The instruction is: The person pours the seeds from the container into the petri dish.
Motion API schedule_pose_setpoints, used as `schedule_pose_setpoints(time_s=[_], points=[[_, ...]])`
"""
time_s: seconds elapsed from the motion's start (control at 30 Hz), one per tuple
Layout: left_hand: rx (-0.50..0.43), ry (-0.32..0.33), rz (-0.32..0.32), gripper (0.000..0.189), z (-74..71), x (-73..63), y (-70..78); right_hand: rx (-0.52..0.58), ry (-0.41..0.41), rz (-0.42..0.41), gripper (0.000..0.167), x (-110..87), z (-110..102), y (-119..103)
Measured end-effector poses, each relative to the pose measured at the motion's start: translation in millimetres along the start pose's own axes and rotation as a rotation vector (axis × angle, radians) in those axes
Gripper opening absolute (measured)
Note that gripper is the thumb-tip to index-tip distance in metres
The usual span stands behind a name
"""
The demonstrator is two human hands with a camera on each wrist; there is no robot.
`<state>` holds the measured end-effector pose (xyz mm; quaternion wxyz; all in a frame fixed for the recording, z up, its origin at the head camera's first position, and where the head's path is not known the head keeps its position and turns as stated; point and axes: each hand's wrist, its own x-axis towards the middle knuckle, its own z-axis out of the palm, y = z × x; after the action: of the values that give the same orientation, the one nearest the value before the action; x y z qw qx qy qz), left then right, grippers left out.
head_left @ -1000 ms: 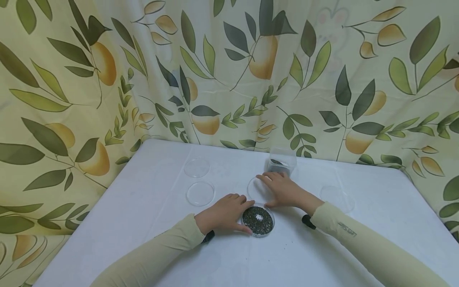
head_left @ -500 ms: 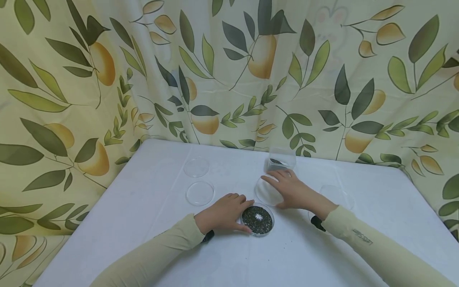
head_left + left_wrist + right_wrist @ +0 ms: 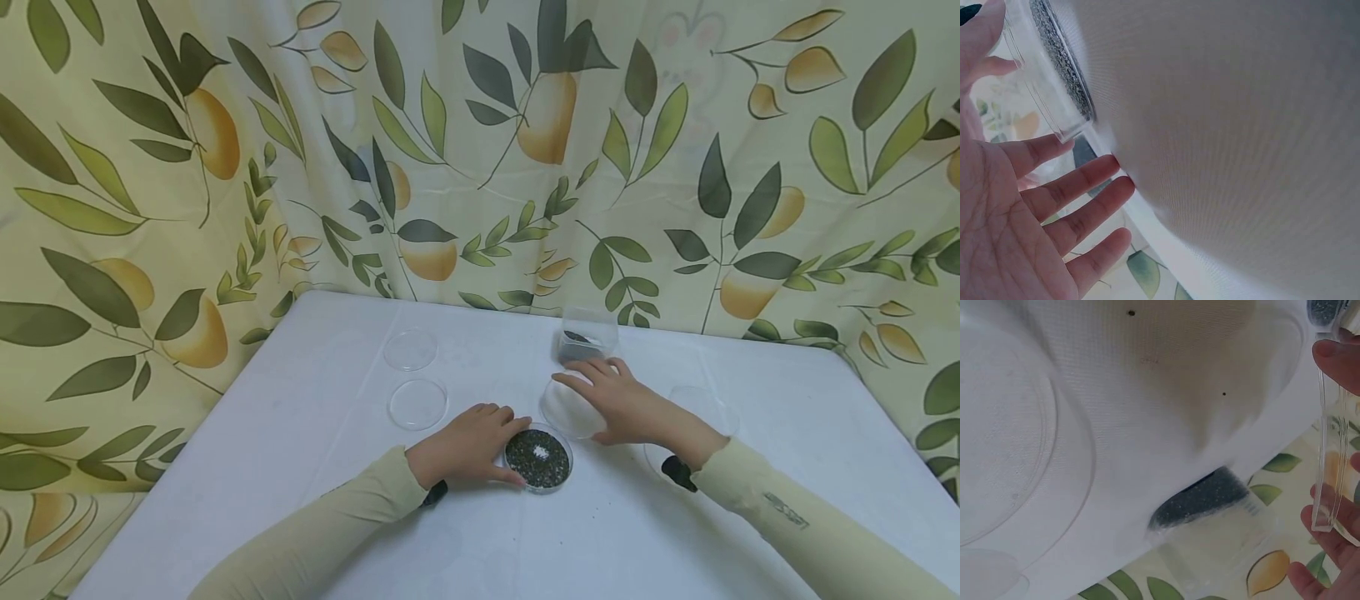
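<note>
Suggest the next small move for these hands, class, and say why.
Probably lower the clear dish gently onto the table: the right hand holds it raised, while the left hand grips the dark-filled dish. Setting it down would free the right hand.

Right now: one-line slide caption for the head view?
Left fingers hold a dish of dark grains; right fingers hold a clear round dish.

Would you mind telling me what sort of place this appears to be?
Probably a makeshift tabletop workspace, perhaps in a home: a white-covered table stands before a fruit-patterned cloth, with a clear dish of dark grains on it.
</note>
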<state>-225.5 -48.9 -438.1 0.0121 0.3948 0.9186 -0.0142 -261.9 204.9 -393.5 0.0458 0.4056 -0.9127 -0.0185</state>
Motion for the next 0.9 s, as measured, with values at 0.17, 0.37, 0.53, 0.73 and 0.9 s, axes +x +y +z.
schedule_pose_setpoints(time_s=[0.17, 0.37, 0.53, 0.73, 0.9], points=[[0.014, -0.015, -0.011, 0.086, -0.9, -0.5, 0.9, 0.002, 0.004, -0.009, 0.102, -3.6, -3, -3], [0.022, -0.013, -0.013, 0.086, -2.3, -1.1, 1.5, 0.028, 0.003, -0.009, 0.103, -6.1, -9, -5], [0.035, -0.011, -0.015, 0.086, -2.2, -1.4, 1.6, 0.099, 0.000, -0.007, 0.103, -5.2, -13, -7], [0.050, -0.004, -0.024, 0.086, -1.9, -1.0, 2.0, 0.194, 0.024, -0.035, 0.101, -2.0, -17, -14], [0.056, 0.003, -0.023, 0.086, -2.6, -0.8, 2.2, 0.236, 0.039, -0.077, 0.097, -0.3, -17, -21]])
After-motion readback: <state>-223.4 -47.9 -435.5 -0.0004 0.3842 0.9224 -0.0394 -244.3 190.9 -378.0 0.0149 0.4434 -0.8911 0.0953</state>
